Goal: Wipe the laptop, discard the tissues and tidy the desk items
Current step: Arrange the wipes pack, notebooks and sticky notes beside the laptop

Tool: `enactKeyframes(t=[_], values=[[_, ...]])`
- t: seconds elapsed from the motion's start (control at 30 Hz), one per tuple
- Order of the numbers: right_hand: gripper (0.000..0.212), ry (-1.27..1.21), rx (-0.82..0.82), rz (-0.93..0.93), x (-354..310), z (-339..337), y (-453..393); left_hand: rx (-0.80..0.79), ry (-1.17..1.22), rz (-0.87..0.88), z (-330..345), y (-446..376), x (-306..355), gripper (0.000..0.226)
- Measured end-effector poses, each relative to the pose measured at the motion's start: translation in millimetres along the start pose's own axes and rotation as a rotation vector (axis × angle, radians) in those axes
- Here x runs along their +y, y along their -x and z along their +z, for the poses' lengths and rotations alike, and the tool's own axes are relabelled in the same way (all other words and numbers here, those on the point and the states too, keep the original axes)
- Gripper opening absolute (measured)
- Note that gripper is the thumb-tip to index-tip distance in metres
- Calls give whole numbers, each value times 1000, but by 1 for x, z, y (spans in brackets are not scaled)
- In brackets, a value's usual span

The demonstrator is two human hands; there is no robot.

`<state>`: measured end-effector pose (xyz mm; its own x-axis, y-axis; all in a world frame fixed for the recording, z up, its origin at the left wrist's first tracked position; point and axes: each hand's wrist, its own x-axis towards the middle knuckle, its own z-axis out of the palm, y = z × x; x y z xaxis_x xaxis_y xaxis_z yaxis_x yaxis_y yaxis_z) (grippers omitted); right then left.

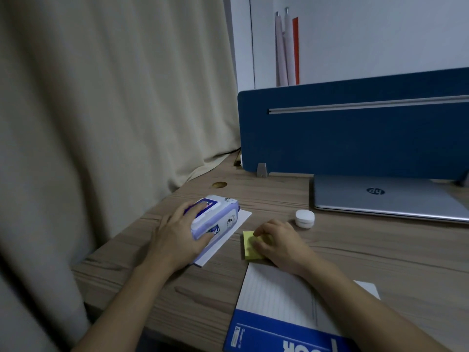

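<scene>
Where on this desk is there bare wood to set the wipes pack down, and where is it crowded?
Bare desk lies between the wipes pack and the laptop, behind the white cap. More lies right of the right hand, in front of the laptop. It is crowded around the sticky notes, paper and notebook.

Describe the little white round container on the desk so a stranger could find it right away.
Start at the closed silver laptop by the blue divider. Just off its front left corner, on the wooden desk, sits the small white container. It is the only round item, beyond the right hand.
</scene>
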<state>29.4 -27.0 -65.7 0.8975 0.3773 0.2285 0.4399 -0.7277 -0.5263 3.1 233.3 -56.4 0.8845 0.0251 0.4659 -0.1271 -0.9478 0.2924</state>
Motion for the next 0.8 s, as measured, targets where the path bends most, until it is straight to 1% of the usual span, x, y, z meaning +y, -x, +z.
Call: enactKeyframes(t=[0.07,0.13,0.23,0.3,0.47,0.57,0.8], values=[[34,3,-5,-2,-1,0,1,-40,56,-116,-1,-3,-3,86],[34,6,-13,-6,-1,-1,1,-48,110,-160,-2,-10,-8,86],[33,1,-26,-14,0,-1,2,21,269,-259,-7,-21,-17,78],[33,0,-27,-15,1,-2,2,82,306,-323,-9,-28,-27,75],[32,4,-22,-21,4,0,0,97,106,-351,-10,-30,-57,70],[31,12,-17,-19,5,2,-2,123,49,-389,-13,-31,-74,67],[31,16,-5,-13,6,3,-2,162,-30,-386,-12,-34,-92,68]])
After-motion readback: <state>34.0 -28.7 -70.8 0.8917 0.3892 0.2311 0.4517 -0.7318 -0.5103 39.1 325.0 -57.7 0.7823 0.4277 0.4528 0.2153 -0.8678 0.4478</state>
